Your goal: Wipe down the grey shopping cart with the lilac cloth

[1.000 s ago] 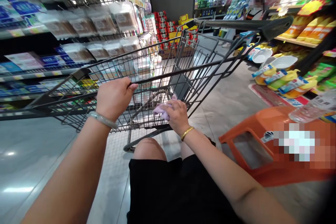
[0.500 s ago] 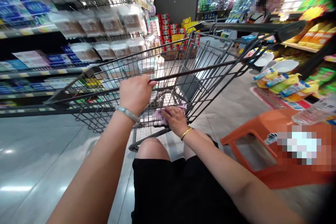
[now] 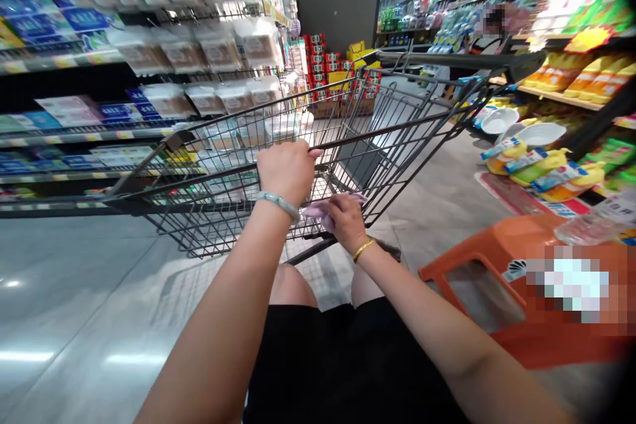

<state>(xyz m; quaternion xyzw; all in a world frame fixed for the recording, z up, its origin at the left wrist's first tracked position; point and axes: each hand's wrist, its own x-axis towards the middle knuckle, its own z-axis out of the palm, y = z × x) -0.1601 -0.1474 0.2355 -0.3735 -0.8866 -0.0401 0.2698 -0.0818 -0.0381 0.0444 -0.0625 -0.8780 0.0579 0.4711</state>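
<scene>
A dark wire shopping cart (image 3: 238, 212) stands sideways in front of my knees, its handle end at the right. My left hand (image 3: 287, 171) is closed around the top rail of the cart's near side. Lower and to the right, my right hand (image 3: 350, 222) grips a crumpled light purple cloth (image 3: 322, 212) against the lower wires of the same side. Part of the cloth is hidden beneath my fingers. Through the mesh, the cart's inside shows the dark seat panel (image 3: 362, 162).
An orange plastic stool (image 3: 527, 238) stands close at my right, bearing a clear plastic bottle (image 3: 591, 225) and a blurred-out item. Stocked shelves (image 3: 59, 139) line the left. Jugs of yellow liquid (image 3: 571, 172) sit at the right. Farther back is a person (image 3: 489, 40).
My left hand has shifted right along the top rail. My right hand and the cloth have moved slightly right. The cart's left end also appears farther right.
</scene>
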